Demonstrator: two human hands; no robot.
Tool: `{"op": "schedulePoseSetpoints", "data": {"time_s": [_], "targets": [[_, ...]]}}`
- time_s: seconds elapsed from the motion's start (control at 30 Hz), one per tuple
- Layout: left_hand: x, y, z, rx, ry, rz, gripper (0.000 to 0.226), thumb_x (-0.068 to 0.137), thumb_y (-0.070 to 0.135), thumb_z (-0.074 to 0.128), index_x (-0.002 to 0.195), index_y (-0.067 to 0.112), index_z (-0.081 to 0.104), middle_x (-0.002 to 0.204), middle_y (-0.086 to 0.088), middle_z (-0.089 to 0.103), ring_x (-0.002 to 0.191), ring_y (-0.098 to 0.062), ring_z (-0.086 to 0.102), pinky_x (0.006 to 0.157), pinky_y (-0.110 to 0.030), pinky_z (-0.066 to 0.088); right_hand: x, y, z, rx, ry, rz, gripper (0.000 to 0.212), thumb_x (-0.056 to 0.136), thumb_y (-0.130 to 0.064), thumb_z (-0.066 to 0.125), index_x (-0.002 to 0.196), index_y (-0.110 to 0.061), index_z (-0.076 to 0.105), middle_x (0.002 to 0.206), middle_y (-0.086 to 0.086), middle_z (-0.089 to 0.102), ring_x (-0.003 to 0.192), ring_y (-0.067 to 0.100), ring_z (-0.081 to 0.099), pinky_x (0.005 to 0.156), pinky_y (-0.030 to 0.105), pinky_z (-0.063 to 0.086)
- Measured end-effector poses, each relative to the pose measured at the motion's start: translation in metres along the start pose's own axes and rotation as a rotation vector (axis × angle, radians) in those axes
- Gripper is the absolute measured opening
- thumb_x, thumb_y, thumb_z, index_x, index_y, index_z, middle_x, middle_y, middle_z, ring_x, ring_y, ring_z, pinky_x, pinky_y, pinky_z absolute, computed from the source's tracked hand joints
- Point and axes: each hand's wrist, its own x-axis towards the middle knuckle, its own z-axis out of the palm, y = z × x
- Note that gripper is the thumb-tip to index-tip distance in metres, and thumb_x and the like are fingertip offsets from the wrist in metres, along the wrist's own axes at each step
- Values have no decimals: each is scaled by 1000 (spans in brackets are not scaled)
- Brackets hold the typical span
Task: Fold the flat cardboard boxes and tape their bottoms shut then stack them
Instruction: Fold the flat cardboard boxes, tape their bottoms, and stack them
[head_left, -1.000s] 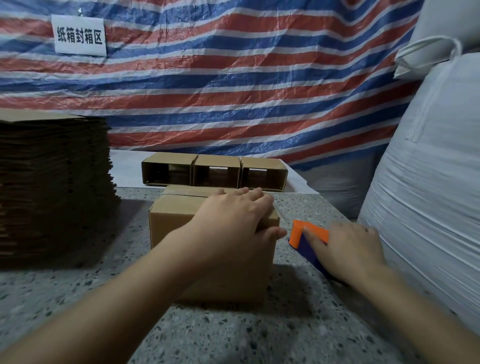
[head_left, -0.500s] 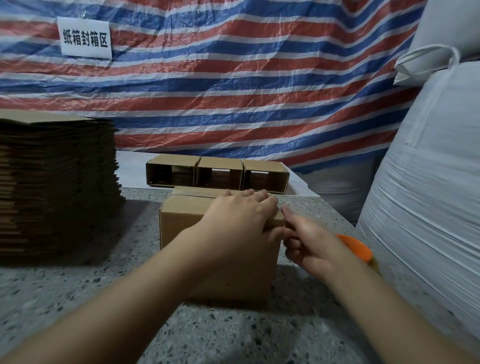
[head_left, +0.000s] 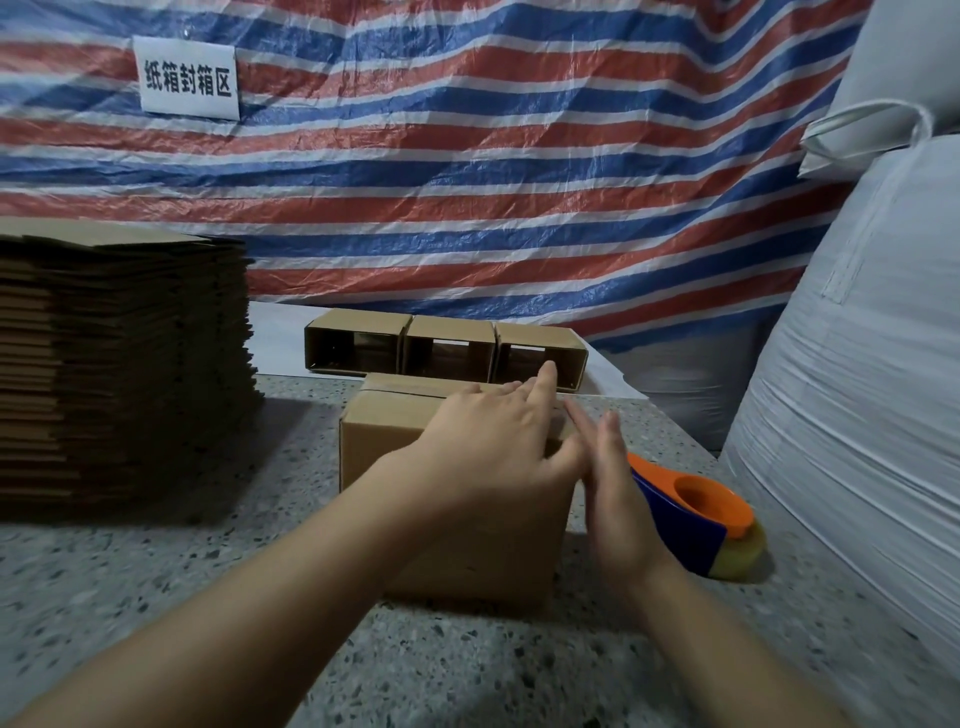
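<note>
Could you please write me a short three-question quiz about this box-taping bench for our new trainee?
1. True or false: the right hand holds the orange-and-blue plastic tape dispenser.
2. How many folded brown boxes stand in the back row?
3. The left hand rests on: A) the tall flat cardboard stack B) the folded brown cardboard box C) the white woven sack

Key: 1 false; 2 three; 3 B.

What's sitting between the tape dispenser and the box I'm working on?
In the head view, only your right hand, fingers straight, flat against the box's right side; the tape dispenser lies just beyond it.
</note>
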Motion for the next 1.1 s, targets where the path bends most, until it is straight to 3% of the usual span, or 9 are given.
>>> {"op": "schedulePoseSetpoints", "data": {"time_s": [0.13, 0.23, 0.3, 0.43, 0.57, 0.67, 0.8, 0.93, 1.1], "targets": [[0, 3, -2, -66, 26, -36, 84, 86, 59, 10, 155, 12, 19, 156, -8, 37, 140, -20, 39, 104, -34, 36, -8, 3, 21, 93, 22, -58, 80, 89, -77, 34, 154, -29, 38, 155, 0, 47, 144, 16, 42, 118, 50, 36], [-5, 7, -4, -289, 258, -98, 52, 98, 51, 31, 137, 19, 43, 132, 0, 56, 108, -6, 54, 75, -15, 39, -11, 3, 21, 33, 10, -63, 81, 79, -88, 38, 143, -39, 50, 144, -4, 58, 136, 17, 51, 111, 54, 42], [-16, 2, -11, -428, 430, -121, 42, 99, 46, 37, 133, 22, 46, 129, 6, 53, 105, 9, 45, 82, -9, 39, -13, 10, 15, -6, -6, 9, 87, 72, -91, 38, 147, -48, 42, 147, -7, 55, 131, 15, 55, 107, 55, 47], [-60, -34, -7, -424, 879, -208, 49, 98, 41, 39, 137, 13, 45, 139, -2, 47, 130, -7, 41, 107, -26, 34, -10, 20, -3, -76, 15, -7, 86, 82, -69, 44, 158, -47, 12, 150, -25, 23, 103, -33, 46, 74, 3, 50], [-95, -62, 27, -827, 498, -678, 68, 98, 63, 33, 153, 25, 21, 154, 0, 35, 136, -12, 36, 112, -40, 32, -11, 18, -5, -113, -88, -1, 44, 102, -53, 40, 145, -59, 38, 139, -20, 57, 105, -13, 62, 73, 9, 53], [-78, -78, 35, -1335, 436, -876, 43, 108, 32, 31, 143, 13, 46, 143, -14, 51, 123, -25, 53, 99, -37, 40, -4, 9, 12, -154, 41, -16, 28, 105, -45, 36, 124, -54, 55, 111, -10, 73, 99, 4, 70, 75, 24, 59], [-64, -106, 8, -1284, 269, -811, 44, 99, 49, 33, 94, 34, 74, 101, 2, 75, 98, -20, 66, 84, -39, 47, 57, -19, 27, -166, 254, 265, 55, 96, -66, 46, 129, -22, 56, 119, 1, 67, 107, 23, 65, 95, 48, 54], [-47, -148, 5, -1271, 117, -951, 50, 96, 52, 42, 124, 14, 58, 114, -14, 63, 102, -28, 62, 79, -38, 48, 111, -16, 42, -120, 108, 563, 59, 100, -64, 36, 123, -16, 60, 125, 14, 63, 117, 34, 58, 108, 54, 43], [-45, -158, 42, -1240, 95, -1068, 36, 103, 35, 42, 121, 6, 54, 92, -7, 56, 80, -18, 56, 61, -29, 41, 104, 30, 56, -84, 20, 612, 49, 103, -54, 34, 112, -21, 69, 114, 9, 69, 110, 27, 61, 100, 40, 48]]}}
